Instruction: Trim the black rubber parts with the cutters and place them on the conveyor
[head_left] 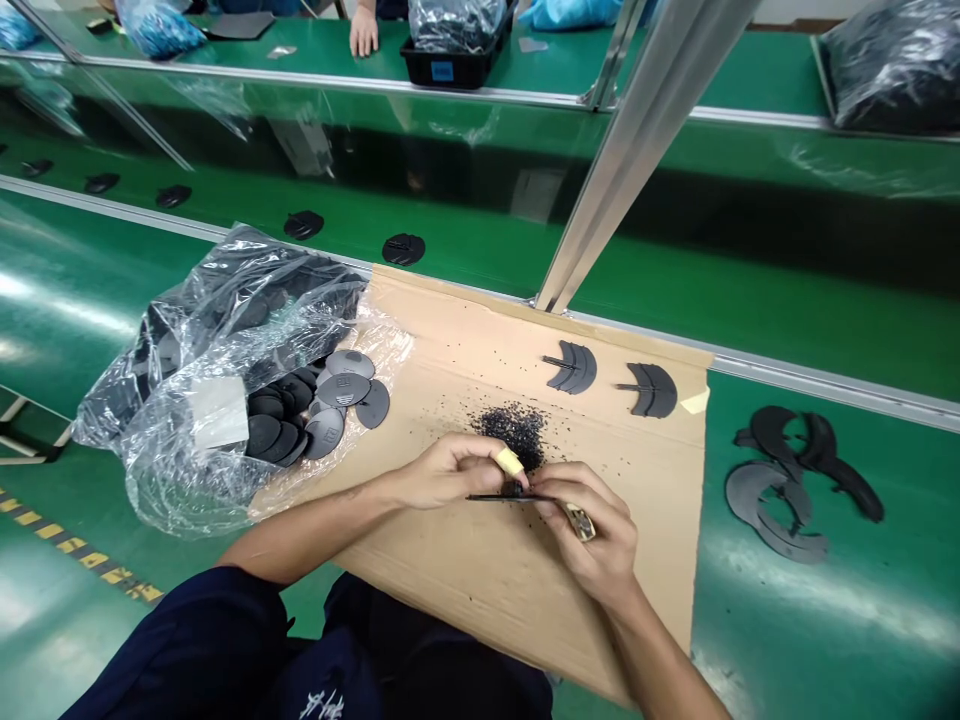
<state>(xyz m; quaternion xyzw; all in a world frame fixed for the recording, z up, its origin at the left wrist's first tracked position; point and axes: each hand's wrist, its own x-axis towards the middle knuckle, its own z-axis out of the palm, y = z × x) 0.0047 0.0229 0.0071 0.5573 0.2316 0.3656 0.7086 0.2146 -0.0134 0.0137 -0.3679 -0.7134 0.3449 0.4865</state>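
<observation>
A thin black plastic piece [501, 497] lies edge-on between the hands, above the middle of a cardboard sheet [480, 570] taped to the green bench [795, 620]. The left hand [442, 472] pinches it, with a taped fingertip [510, 461] on top; the right hand [592, 540] is closed on it and on a small taped tool [579, 521]. The cardboard seems placed to catch the black crumbs [516, 435] heaped just beyond.
</observation>
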